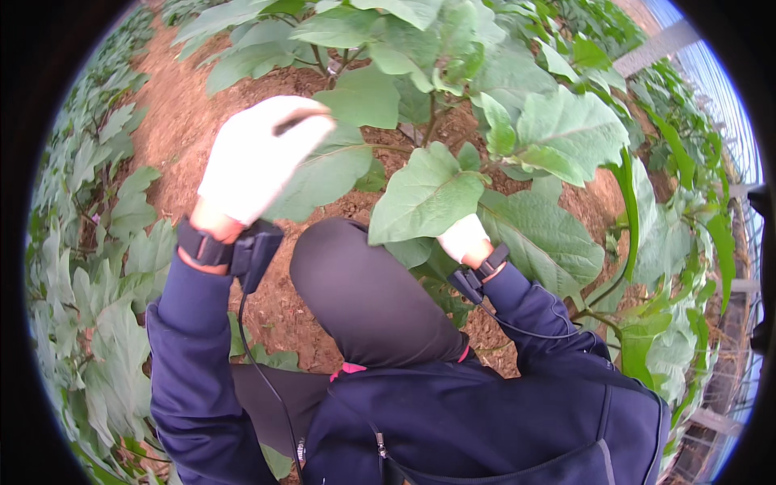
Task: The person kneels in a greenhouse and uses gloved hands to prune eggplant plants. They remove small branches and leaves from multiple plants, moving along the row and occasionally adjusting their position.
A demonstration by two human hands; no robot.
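My left hand (264, 154), in a white glove, is raised at the left of a leafy plant that looks like an eggplant (431, 115). Its fingers are curled towards the thumb, and a dark gap shows between them. Whether anything is pinched there cannot be made out. Behind that hand spreads a broad green leaf (339, 167). My right hand (464, 237), also gloved in white, reaches in low among the foliage. A large leaf (433, 194) covers its fingers, so its grip is hidden.
My bent knee (364, 285) in dark trousers is close to the plant. Reddish-brown soil (176, 109) runs beside it. More leafy plants (103, 321) line the left, and others (661, 242) the right. Grey posts (658, 48) and plastic sheeting (703, 73) stand at the right edge.
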